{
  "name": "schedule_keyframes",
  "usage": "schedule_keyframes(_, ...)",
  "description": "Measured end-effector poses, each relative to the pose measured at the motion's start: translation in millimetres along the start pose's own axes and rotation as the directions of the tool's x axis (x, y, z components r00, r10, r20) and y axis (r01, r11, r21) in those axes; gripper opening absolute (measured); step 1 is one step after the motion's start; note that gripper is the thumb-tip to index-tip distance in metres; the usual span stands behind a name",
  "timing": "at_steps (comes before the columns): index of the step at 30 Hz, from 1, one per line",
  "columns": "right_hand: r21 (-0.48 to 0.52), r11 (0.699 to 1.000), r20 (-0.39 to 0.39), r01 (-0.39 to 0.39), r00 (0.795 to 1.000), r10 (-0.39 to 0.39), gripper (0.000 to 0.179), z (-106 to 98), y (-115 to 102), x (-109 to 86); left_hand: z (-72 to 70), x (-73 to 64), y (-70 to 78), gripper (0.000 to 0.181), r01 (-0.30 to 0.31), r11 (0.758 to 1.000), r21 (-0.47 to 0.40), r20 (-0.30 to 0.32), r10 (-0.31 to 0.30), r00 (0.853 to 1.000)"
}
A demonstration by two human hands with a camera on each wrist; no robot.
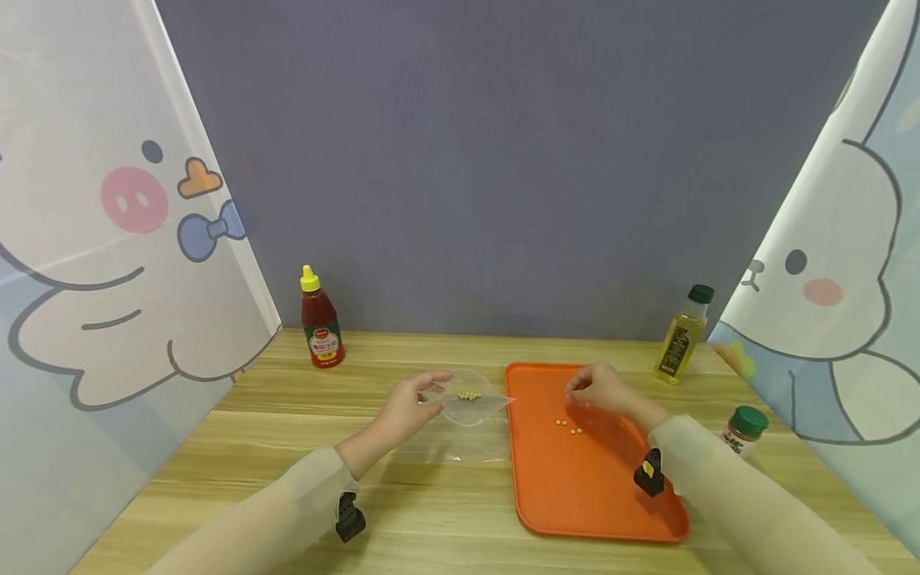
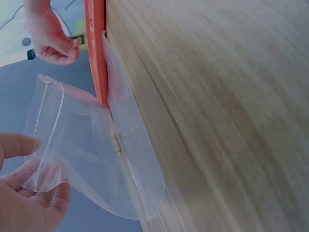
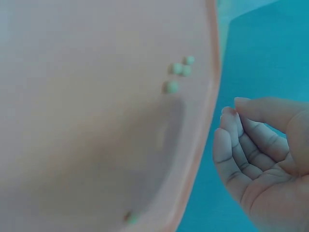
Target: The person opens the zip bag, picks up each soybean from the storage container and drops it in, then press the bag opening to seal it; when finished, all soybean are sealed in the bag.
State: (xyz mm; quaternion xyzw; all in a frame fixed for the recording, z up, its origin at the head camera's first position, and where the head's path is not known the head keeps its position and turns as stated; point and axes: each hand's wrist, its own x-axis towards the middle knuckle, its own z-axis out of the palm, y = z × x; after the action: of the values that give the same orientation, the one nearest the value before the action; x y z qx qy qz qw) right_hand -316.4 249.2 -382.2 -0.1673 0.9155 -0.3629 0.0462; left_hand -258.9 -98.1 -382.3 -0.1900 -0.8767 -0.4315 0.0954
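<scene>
My left hand (image 1: 404,413) grips the zip edge of a clear zip-lock bag (image 2: 79,140), thumb on one side and fingers on the other. The bag's mouth gapes, and a small cluster of round, pale yellow soybeans (image 1: 469,396) lies inside. Over the far part of an orange tray (image 1: 575,487) hovers my right hand (image 1: 604,389), its thumb tip against the index fingertip and the other fingers curled. Whether a bean sits between those tips is hidden. Several loose soybeans (image 3: 176,68) lie on the tray, below that hand.
A ketchup bottle (image 1: 321,323) with a yellow cap stands at the back left. At the back right is an oil bottle (image 1: 681,335); a green-capped jar (image 1: 744,430) stands right of the tray. Grey and cartoon-printed panels (image 1: 467,176) border the wooden table (image 1: 424,511).
</scene>
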Motion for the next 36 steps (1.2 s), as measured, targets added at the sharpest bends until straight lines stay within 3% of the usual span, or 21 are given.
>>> schedule_keyframes(14, 0.043, 0.998, -0.045, 0.053, 0.998, -0.051, 0.01, -6.5, -36.2, 0.7, 0.7, -0.7, 2.7, 0.045, -0.017, 1.0, -0.007, 0.005, 0.017, 1.0)
schedule_keyframes(21, 0.084, 0.989, -0.101, 0.125, 0.988, -0.117, 0.011, -2.8, -59.2, 2.8, 1.2, -1.3, 3.5, 0.045, -0.013, 1.0, -0.006, 0.004, 0.013, 1.0)
schedule_keyframes(30, 0.148, 0.966, -0.096, 0.214, 0.975, -0.201, 0.008, 18.5, -97.3, 2.1, 2.1, -0.7, 1.7, 0.046, -0.024, 1.0, 0.009, 0.004, 0.024, 1.0)
schedule_keyframes(36, 0.122, 0.953, -0.107, 0.277, 0.958, -0.265, 0.008, 36.6, -115.8, 8.2, 1.6, -0.6, 3.0, 0.045, -0.032, 0.999, 0.011, 0.006, 0.032, 0.999)
